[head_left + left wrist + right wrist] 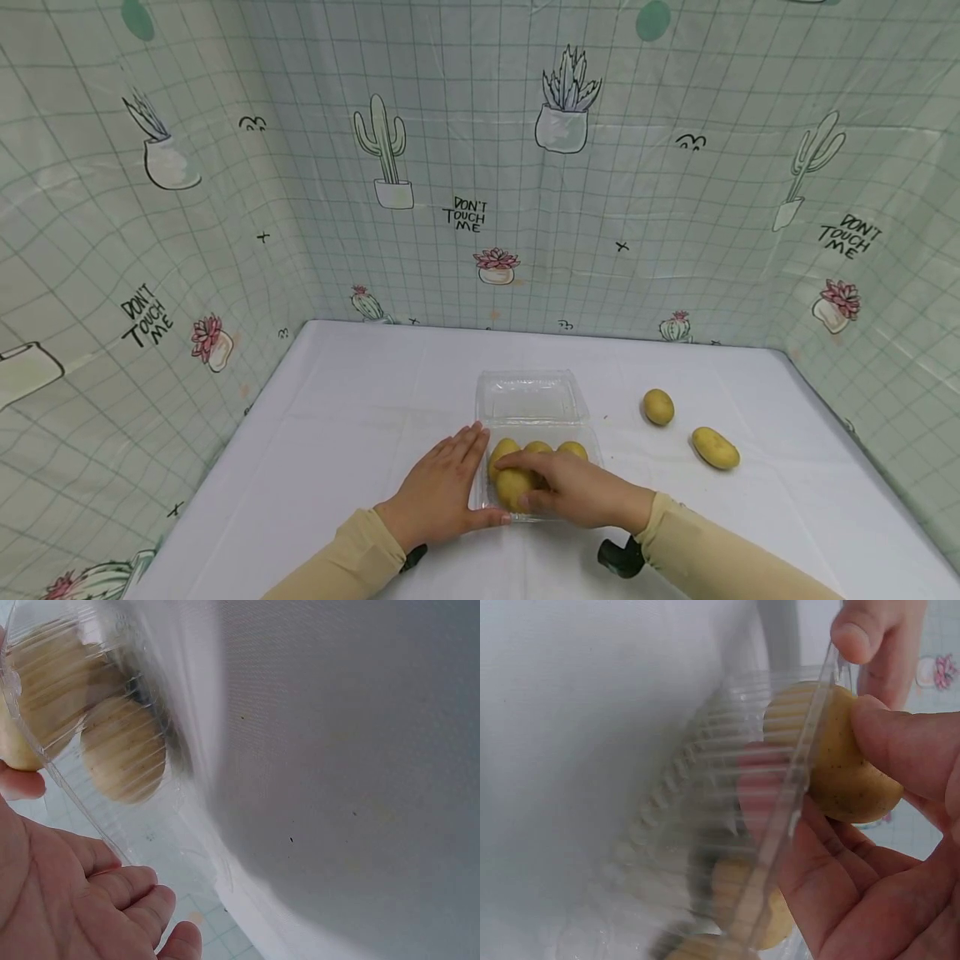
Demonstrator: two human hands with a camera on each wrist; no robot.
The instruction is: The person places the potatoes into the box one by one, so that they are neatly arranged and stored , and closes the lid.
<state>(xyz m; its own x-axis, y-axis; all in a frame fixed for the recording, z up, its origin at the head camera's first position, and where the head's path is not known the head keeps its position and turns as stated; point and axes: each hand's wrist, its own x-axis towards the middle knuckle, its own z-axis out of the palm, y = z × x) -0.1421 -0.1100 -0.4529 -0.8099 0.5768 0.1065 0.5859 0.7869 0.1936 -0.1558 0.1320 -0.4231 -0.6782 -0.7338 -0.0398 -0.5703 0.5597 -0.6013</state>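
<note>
A clear plastic clamshell box (532, 396) lies with its lid folded back on the table, several potatoes (573, 449) inside its base. My right hand (585, 490) grips one potato (513, 490) between thumb and fingers at the box's front left corner. In the right wrist view that potato (855, 780) is partly below the box's rim. My left hand (438, 492) rests along the left side of the box, fingers straight and thumb at the front edge. The left wrist view shows the left hand (75, 892) palm beside the ribbed clear wall, with another potato (124, 750) behind it.
Two loose potatoes lie on the white table right of the box: a round one (658, 407) and a longer one (716, 448). A patterned cloth (510, 167) hangs around the table's back and sides. Dark wrist gear (622, 557) shows under the right forearm.
</note>
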